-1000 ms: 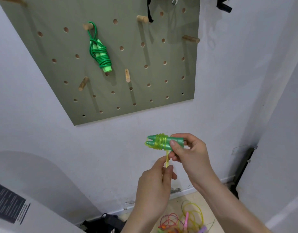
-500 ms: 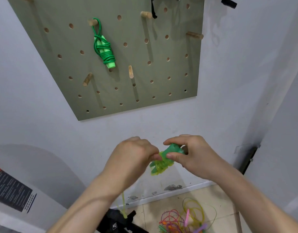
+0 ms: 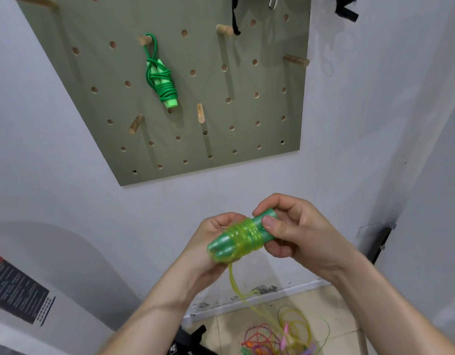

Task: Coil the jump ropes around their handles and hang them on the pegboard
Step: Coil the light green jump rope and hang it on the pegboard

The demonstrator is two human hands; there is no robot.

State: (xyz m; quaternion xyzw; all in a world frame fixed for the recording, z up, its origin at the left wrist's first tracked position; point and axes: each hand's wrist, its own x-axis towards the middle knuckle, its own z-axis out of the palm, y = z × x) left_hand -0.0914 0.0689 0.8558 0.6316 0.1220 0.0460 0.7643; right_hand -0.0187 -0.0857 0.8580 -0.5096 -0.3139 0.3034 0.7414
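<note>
Right hand (image 3: 298,234) is pinching green handles (image 3: 221,245), mid-air below pegboard (image 3: 208,83). Left hand (image 3: 208,252) is curling round yellow rope (image 3: 247,235) coils. Risk: tail is hanging slack toward floor (image 3: 336,303); an easing grip is likely letting wraps spring loose.

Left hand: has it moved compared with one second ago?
Yes. The left hand rose toward the pegboard's lower edge, from under the green handles up to their tapered ends.
</note>
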